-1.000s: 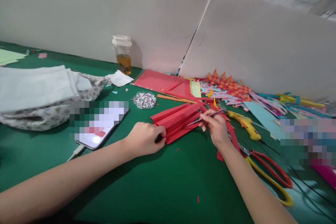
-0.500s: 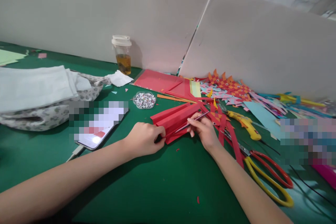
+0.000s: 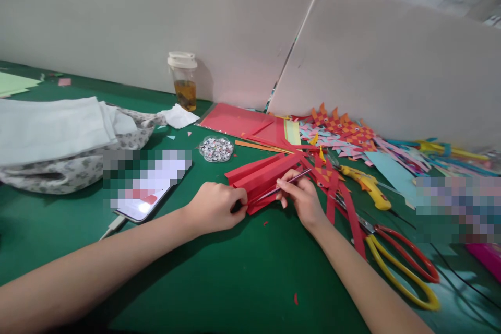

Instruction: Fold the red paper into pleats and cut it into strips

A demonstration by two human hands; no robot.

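Note:
A red sheet of paper (image 3: 256, 171) with lengthwise folds lies on the green table. My left hand (image 3: 219, 206) is closed in a pinch on its near left corner. My right hand (image 3: 301, 195) grips a slim, dark, pen-like tool (image 3: 294, 177) with a pointed tip. That tip rests on or just above the paper's near fold, close to my left fingertips; contact is too fine to tell. Red paper strips (image 3: 354, 222) lie to the right of my right hand, beside scissors (image 3: 403, 258) with one red and one yellow handle.
On the left are a phone (image 3: 151, 188) on a cable and a patterned cloth bundle (image 3: 78, 162). Behind the paper sit a dish of googly eyes (image 3: 216, 149) and a lidded drink cup (image 3: 183, 83). A yellow glue gun (image 3: 368, 188) and woven paper fish (image 3: 340, 125) are at right.
The tool's tip has slid slightly left and down along the fold, nearer my left hand. My right fingers have shifted a little with it. The left hand stays in place.

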